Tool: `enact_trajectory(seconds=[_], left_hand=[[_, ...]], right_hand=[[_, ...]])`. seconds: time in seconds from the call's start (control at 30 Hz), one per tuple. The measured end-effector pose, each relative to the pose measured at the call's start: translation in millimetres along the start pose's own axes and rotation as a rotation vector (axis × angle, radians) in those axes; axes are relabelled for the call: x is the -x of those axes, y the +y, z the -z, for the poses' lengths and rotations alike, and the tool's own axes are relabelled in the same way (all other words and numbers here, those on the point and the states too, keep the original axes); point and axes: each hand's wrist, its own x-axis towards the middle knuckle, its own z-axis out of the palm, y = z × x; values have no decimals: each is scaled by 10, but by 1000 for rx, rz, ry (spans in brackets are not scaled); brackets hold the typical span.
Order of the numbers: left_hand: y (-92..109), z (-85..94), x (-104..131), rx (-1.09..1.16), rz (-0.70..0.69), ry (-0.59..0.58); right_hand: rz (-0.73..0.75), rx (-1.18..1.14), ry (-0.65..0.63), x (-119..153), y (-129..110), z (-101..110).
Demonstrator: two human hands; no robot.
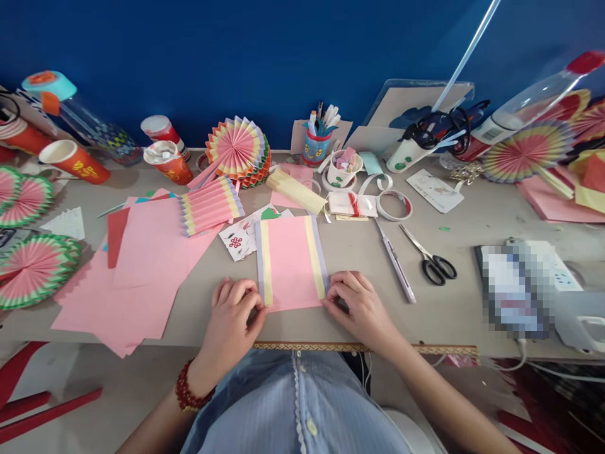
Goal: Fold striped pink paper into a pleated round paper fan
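Observation:
A pink sheet of paper (292, 261) lies flat near the table's front edge, with yellow and lavender strips along its left and right sides. My left hand (236, 309) pinches its near left corner between thumb and fingers. At the near right corner, my right hand (357, 306) grips the sheet the same way. Beyond the paper's upper left side is a white card (236, 243) with a red knot design, partly covered. To the right of the sheet rest a pale craft knife (397, 268) and black-handled scissors (432, 261).
Pink sheets (151, 246) are spread at left, with a pleated paper piece (210, 205) on them. Folded paper fans (236, 148), a pen cup (316, 142) and a tape roll (394, 205) stand farther back. A phone (513, 290) lies at right.

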Motion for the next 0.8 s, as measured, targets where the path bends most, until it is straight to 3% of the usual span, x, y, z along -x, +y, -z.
enact_trajectory(seconds=[0.23,0.53,0.8], left_hand=[[-2,-25,19,-2,0,17],[-55,-117,70,-14,-5,125],[-37,-122,94,-5,-1,57]], right_hand=[[14,15,29,-3,12,-21],[27,7,50,-3,8,-23],[18,12,47,4,22,-28]])
